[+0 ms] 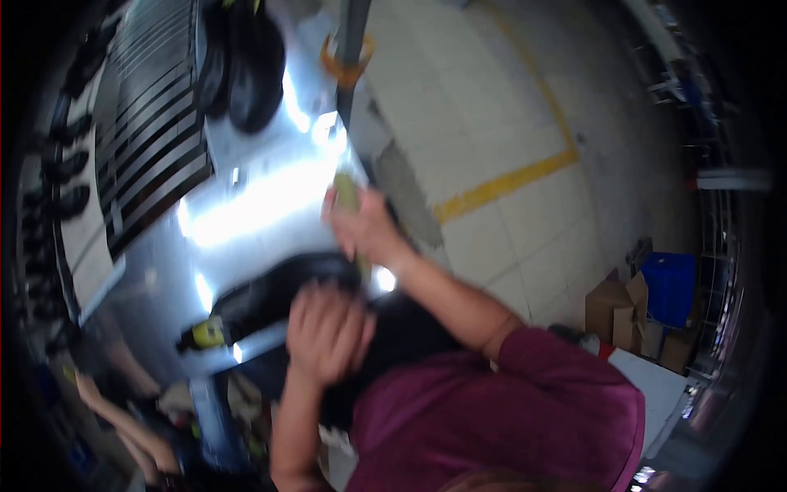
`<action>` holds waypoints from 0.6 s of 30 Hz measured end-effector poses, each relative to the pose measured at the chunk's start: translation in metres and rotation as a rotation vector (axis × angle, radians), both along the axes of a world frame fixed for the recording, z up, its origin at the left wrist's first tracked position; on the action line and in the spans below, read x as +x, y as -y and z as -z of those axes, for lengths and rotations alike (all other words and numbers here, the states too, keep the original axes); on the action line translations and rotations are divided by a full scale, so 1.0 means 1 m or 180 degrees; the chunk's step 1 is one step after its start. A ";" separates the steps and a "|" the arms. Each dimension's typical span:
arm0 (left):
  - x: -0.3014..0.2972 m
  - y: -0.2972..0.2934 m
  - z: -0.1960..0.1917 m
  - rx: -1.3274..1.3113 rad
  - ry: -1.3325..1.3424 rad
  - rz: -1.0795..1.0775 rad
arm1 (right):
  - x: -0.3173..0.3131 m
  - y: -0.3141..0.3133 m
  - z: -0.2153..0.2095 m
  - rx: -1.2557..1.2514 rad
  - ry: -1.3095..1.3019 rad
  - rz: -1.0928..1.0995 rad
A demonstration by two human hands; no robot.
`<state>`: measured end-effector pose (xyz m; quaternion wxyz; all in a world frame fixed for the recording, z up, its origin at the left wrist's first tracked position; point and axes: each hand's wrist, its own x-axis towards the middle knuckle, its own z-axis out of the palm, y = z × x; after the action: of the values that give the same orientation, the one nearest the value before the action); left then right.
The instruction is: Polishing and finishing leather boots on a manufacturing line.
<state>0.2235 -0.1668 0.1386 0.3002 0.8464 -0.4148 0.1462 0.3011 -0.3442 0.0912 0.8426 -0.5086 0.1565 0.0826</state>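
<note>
A long black boot (275, 287) lies on its side on a shiny metal table (147, 287), with a yellow-green patch at its left end. My left hand (328, 332) is blurred over the boot's near side, fingers stretched out and seemingly holding nothing; whether it touches the boot I cannot tell. Beyond the boot's right end, near the table's right edge, my right hand (373, 230) is closed around a yellow-green piece (347, 194), thumb and fingers on either side of it. Its full shape is partly covered by the fingers.
More black boots (256, 70) rest at the table's far end, beside a slatted roller track (156, 131). A grey post (354, 33) with orange tape rises at the far edge. Another person's arm (123, 422) reaches in at lower left. Cardboard boxes (611, 312) and a blue bin (668, 287) stand right.
</note>
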 end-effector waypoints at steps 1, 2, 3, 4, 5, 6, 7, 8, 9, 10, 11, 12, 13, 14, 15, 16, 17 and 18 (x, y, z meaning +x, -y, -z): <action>0.009 0.005 0.006 0.0437 -0.0009 -0.0177 | 0.001 -0.002 -0.002 0.0032 -0.0056 -0.0043; 0.012 0.009 0.011 0.0906 -0.0028 -0.0509 | 0.001 -0.002 -0.007 0.0173 0.0047 -0.0089; 0.010 0.009 0.017 0.1222 -0.0170 -0.0574 | 0.001 0.000 -0.009 0.0073 0.0089 -0.0139; 0.007 0.009 0.014 0.1281 -0.0229 -0.0553 | 0.001 0.001 -0.007 0.0126 0.0023 -0.0127; 0.005 0.010 0.005 0.1489 -0.0367 -0.0562 | 0.001 0.004 -0.005 0.0216 0.0031 -0.0108; 0.002 0.009 0.001 0.1692 -0.0501 -0.0566 | 0.000 0.005 -0.002 0.0299 0.0040 -0.0084; -0.002 0.002 0.007 0.1869 -0.0367 -0.0641 | 0.000 0.005 -0.001 0.0353 0.0027 -0.0065; -0.005 -0.005 0.017 0.1829 -0.0350 -0.0751 | 0.001 0.005 -0.001 0.0374 -0.0007 -0.0049; -0.006 -0.011 0.026 0.1981 0.0002 -0.0736 | 0.001 0.005 -0.002 0.0390 -0.0049 -0.0035; -0.004 -0.014 0.030 0.2122 0.0358 -0.0720 | 0.002 0.005 -0.003 0.0400 -0.0089 -0.0023; -0.004 -0.014 0.033 0.2129 0.0332 -0.0702 | 0.003 0.005 -0.004 0.0405 -0.0118 -0.0013; -0.003 -0.014 0.035 0.2064 0.0502 -0.0733 | 0.005 0.004 -0.005 0.0394 -0.0119 0.0028; -0.003 -0.013 0.038 0.1989 0.0666 -0.0763 | 0.005 0.004 -0.005 0.0374 -0.0123 0.0071; -0.003 -0.012 0.040 0.1985 0.0632 -0.0753 | 0.007 0.003 -0.005 0.0366 -0.0158 0.0072; -0.003 -0.010 0.040 0.1974 0.0697 -0.0797 | 0.009 0.002 -0.005 0.0120 -0.0063 0.0025; -0.003 -0.008 0.040 0.1964 0.0764 -0.0839 | 0.010 0.000 -0.005 -0.0124 0.0033 -0.0023; -0.003 -0.006 0.037 0.1983 0.0682 -0.0838 | 0.011 0.000 -0.004 -0.0131 0.0000 -0.0031; -0.004 -0.005 0.038 0.1969 0.0671 -0.0825 | 0.010 0.002 -0.004 -0.0126 -0.0072 -0.0024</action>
<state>0.2190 -0.1616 0.1002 -0.0360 0.9232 -0.3572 0.1370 0.3112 -0.3459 0.0952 0.8303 -0.5248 0.1657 0.0884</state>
